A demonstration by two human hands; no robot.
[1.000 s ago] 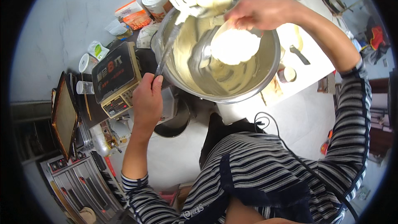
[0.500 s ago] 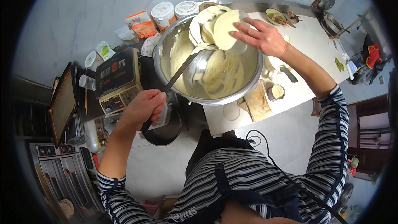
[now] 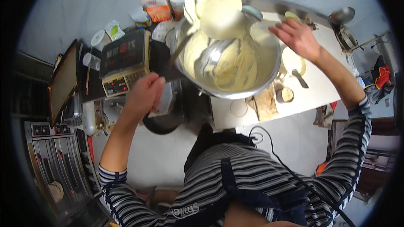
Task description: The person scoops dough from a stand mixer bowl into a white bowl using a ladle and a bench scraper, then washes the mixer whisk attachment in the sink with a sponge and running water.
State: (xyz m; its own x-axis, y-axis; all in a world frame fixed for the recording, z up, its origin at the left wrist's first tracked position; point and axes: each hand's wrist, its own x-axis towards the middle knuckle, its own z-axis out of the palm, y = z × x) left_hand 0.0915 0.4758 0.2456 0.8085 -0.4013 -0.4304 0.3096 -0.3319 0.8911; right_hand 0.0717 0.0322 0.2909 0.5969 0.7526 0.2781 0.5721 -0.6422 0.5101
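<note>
My left hand [image 3: 146, 94] is closed around the long dark handle of a skimmer [image 3: 181, 52]. Its wide round head is coated with pale yellow cream [image 3: 212, 6] and tilts up over the far rim of a big steel mixing bowl [image 3: 271, 77]. Part of that cream is blurred by motion. In my right hand [image 3: 298, 38], fingers pinch a translucent scraper [image 3: 264, 32], held above the bowl's right side and apart from the skimmer. More cream [image 3: 229, 67] lines the bowl's inside and lies smeared on its bottom.
A digital scale [image 3: 126, 54] and a dark-rimmed baking tray [image 3: 63, 82] are on the left. On the white table [image 3: 324, 82] at right are a container with a dark-handled tool [image 3: 299, 77], a small tin [image 3: 285, 95] and a brown slab [image 3: 264, 103]. Below the bowl is a dark pot [image 3: 165, 122].
My right hand with the scraper has drawn away to the right from the cream on the skimmer. The skimmer's head has risen a little, and the whole view has shifted.
</note>
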